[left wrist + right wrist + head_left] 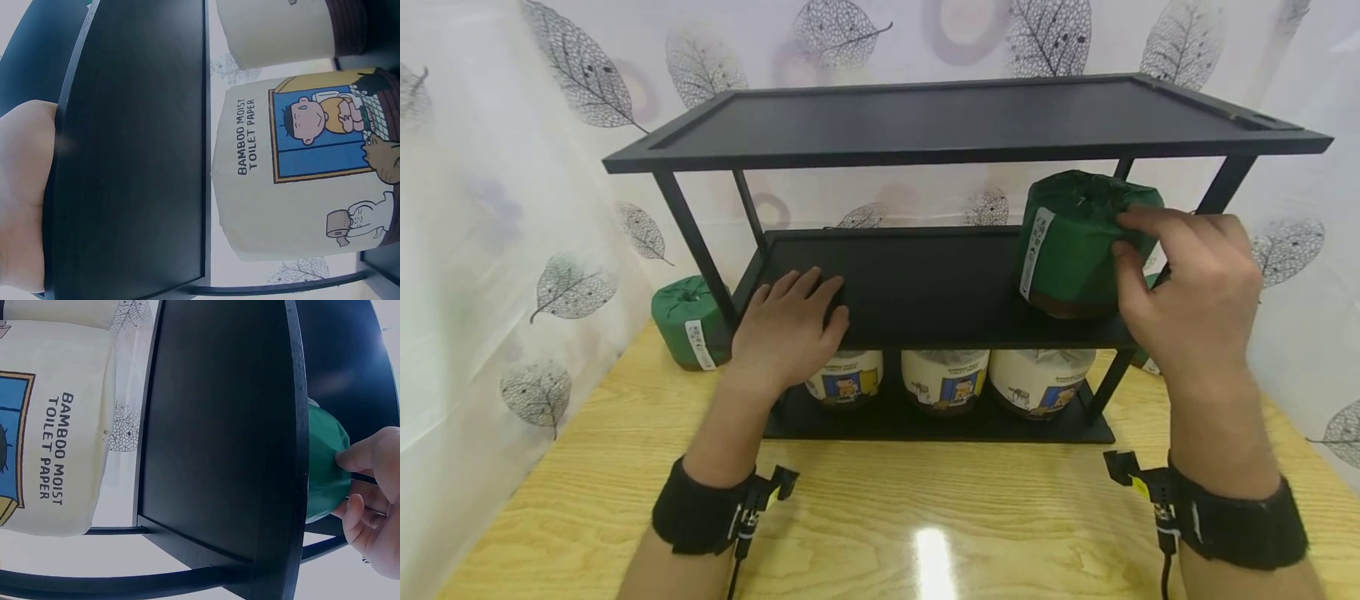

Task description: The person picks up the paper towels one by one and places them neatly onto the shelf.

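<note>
My right hand [1202, 279] grips a green-wrapped toilet paper roll [1075, 250] at the right end of the black rack's middle shelf [917, 292]. Thumb and fingers hold its right side near the gathered top, and a white label strip faces forward. In the right wrist view the shelf edge hides part of this green roll [327, 465]. At the left end of the same shelf, my left hand [790, 333] rests with its fingers spread and holds nothing. The left wrist view shows only part of that hand [25, 197], against the shelf's front edge.
Three cream toilet paper rolls [946, 379] with cartoon prints stand on the rack's bottom shelf [940, 429]. Another green roll [688, 325] stands on the wooden table [850, 517] left of the rack, and one more is partly hidden at right. The top shelf [940, 121] overhangs both hands.
</note>
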`<state>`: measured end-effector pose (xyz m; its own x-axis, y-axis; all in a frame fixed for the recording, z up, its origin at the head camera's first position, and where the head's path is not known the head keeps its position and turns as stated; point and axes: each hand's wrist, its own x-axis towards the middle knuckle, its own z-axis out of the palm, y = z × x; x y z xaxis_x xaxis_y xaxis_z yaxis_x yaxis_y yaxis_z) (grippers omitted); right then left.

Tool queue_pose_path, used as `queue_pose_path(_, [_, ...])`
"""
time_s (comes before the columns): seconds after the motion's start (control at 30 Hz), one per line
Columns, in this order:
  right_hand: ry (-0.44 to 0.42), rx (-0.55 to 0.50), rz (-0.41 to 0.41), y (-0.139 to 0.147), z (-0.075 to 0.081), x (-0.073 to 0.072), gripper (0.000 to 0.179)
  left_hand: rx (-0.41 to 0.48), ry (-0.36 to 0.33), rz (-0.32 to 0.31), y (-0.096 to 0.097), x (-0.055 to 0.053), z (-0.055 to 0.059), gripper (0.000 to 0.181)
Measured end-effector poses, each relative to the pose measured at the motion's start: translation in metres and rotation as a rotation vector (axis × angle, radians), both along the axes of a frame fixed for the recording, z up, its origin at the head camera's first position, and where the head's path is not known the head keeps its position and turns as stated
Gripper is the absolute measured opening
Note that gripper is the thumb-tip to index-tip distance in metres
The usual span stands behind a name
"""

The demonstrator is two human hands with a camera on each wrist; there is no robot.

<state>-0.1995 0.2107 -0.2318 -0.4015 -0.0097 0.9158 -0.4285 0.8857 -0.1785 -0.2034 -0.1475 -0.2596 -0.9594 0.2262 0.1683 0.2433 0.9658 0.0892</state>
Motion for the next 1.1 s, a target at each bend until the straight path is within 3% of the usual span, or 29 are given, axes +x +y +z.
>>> queue_pose_path(1.1, [0.109, -0.029, 0.036, -0.014, -0.002, -0.002, 0.02, 0.006, -0.002, 0.006, -0.001, 0.0, -0.001, 0.054])
